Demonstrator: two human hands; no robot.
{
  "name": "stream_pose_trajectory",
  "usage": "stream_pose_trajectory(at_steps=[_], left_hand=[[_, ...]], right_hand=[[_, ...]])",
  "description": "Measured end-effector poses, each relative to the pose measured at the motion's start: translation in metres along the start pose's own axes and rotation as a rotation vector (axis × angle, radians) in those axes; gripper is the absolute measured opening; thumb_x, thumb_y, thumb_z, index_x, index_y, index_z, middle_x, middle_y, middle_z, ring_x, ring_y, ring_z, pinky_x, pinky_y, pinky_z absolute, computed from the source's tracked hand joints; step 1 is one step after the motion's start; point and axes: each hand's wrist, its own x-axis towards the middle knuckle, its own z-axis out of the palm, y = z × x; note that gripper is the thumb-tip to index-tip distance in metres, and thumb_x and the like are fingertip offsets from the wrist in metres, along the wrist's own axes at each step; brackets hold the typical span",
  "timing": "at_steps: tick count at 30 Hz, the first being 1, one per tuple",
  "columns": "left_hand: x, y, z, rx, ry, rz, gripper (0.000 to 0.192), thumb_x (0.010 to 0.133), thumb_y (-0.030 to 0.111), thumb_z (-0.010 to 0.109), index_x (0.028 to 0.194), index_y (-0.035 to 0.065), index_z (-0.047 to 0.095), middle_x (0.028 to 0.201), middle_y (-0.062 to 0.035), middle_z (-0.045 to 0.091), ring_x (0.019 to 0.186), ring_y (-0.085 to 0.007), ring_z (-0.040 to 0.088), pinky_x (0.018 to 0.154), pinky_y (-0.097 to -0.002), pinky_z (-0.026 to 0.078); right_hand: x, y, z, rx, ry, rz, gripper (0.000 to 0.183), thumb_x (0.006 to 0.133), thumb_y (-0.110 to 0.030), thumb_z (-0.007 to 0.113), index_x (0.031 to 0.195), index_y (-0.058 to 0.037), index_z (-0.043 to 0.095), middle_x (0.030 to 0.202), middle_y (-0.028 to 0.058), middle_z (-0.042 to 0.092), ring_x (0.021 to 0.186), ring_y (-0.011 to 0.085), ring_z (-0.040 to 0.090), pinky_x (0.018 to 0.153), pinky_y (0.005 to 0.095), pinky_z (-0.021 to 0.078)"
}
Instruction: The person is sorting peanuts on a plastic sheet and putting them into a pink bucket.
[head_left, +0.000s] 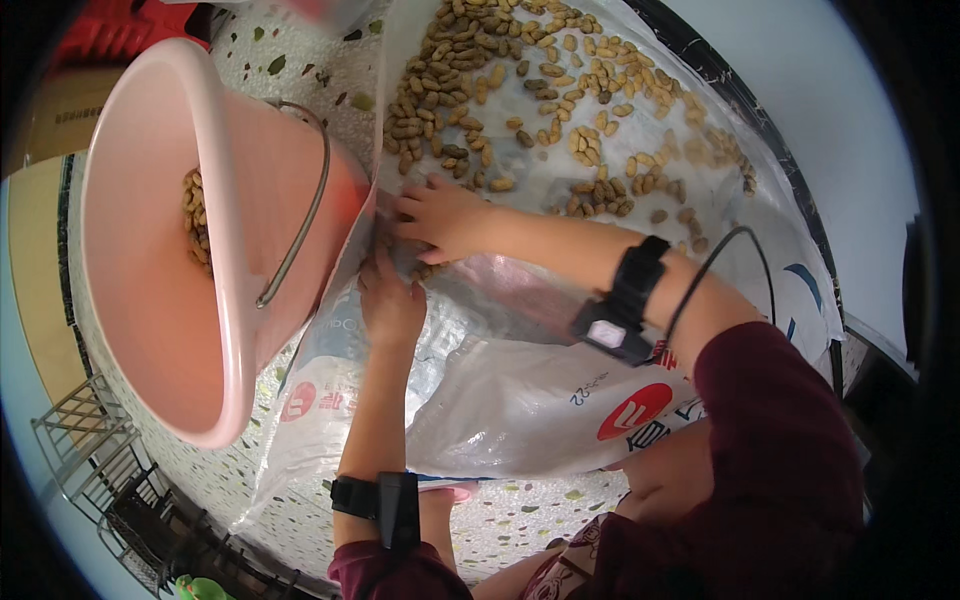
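Note:
Unshelled peanuts (457, 67) lie spread over a white woven plastic sack (525, 405) on the floor. My left hand (391, 304) rests low on the sack beside the pink bucket, its fingers pointing away from me. Just above and to its right, my right hand (442, 217) reaches across from the right with fingers spread, at the near edge of the peanuts. A few peanuts show under and beside the hands; whether the fingers hold any cannot be told. The pink plastic bucket (292, 225), tilted in view, has peanuts (196, 217) inside, partly hidden by its rim.
The bucket's metal handle (319, 195) hangs on the side facing the sack. Speckled floor (525, 517) shows around the sack. A metal rack (82, 427) stands at lower left, a red plastic object (127, 30) at upper left. A dark edging (720, 75) and pale wall bound the right.

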Motion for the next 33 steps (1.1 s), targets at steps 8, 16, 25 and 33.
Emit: stream_pose_trajectory(at_steps=[8,16,25,33], left_hand=[[-0.005,0.052,-0.006,0.064,-0.064,0.202,0.074,0.060,0.027,0.076,0.122,0.0171,0.037,0.110,-0.0118,0.042,0.101,-0.0304,0.046,0.075,-0.0472,0.044],[0.014,0.043,0.027,-0.256,-0.200,0.277,0.023,0.079,0.014,0.057,0.101,0.0097,0.051,0.097,-0.0162,0.050,0.083,-0.0330,0.055,0.065,-0.0431,0.046],[0.025,0.079,-0.082,-0.704,0.091,0.173,0.011,0.085,0.002,0.047,0.094,0.0000,0.053,0.083,-0.0158,0.056,0.070,-0.0255,0.055,0.064,-0.0298,0.043],[0.006,0.023,-0.288,-0.335,0.653,-0.091,0.015,0.089,0.008,0.045,0.099,-0.0020,0.051,0.083,-0.0132,0.056,0.072,-0.0171,0.055,0.068,-0.0254,0.046]], right_hand=[[-0.111,0.016,-0.044,-0.068,0.155,0.107,0.048,0.067,-0.034,0.066,0.111,-0.0198,0.052,0.114,0.0035,0.048,0.104,0.0223,0.045,0.081,0.0407,0.0352],[-0.082,0.034,-0.026,0.006,0.000,0.233,0.029,0.074,-0.025,0.062,0.101,-0.0187,0.055,0.107,0.0060,0.051,0.088,0.0249,0.055,0.068,0.0390,0.0447],[-0.052,0.041,-0.134,0.557,0.636,0.465,0.023,0.080,-0.026,0.062,0.093,-0.0085,0.053,0.077,0.0058,0.058,0.066,0.0193,0.056,0.062,0.0306,0.0450],[0.095,-0.081,-0.255,0.541,0.693,-0.280,0.032,0.075,-0.031,0.060,0.099,-0.0090,0.058,0.089,0.0101,0.061,0.083,0.0265,0.061,0.071,0.0390,0.0481]])
